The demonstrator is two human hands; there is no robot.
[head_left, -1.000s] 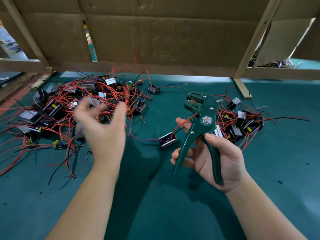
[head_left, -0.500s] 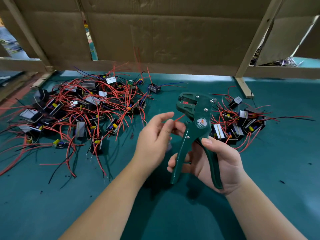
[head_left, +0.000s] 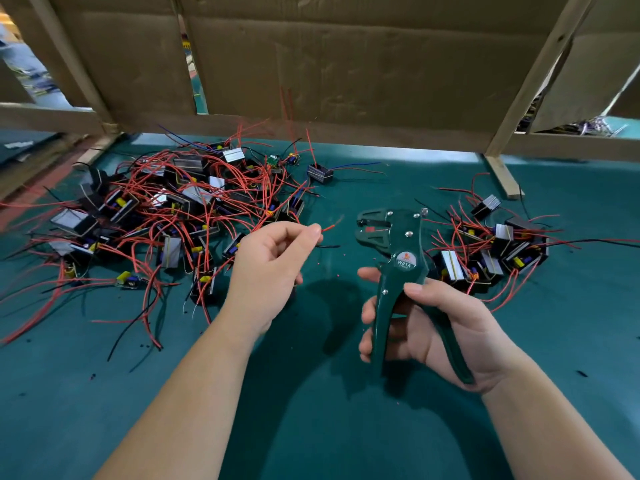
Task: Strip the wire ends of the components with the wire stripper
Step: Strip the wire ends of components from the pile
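Note:
My right hand [head_left: 440, 327] grips the two handles of a green wire stripper [head_left: 398, 265], held upright with its jaws pointing left. My left hand [head_left: 273, 268] pinches a red wire [head_left: 329, 227] between thumb and forefinger; the wire's end sticks out to the right, a short gap from the jaws. The component on that wire is hidden under my left hand. A big pile of black components with red wires [head_left: 166, 216] lies at the left. A smaller pile [head_left: 491, 251] lies right of the stripper.
The work lies on a green mat [head_left: 329, 410]. A cardboard wall [head_left: 346, 71] on a wooden frame [head_left: 498, 174] closes off the back. One lone component [head_left: 320, 174] sits near the wall. Small bits of red insulation dot the mat.
My left hand came from the left pile to the middle and now holds a red wire end up beside the stripper jaws. The stripper has tilted more upright.

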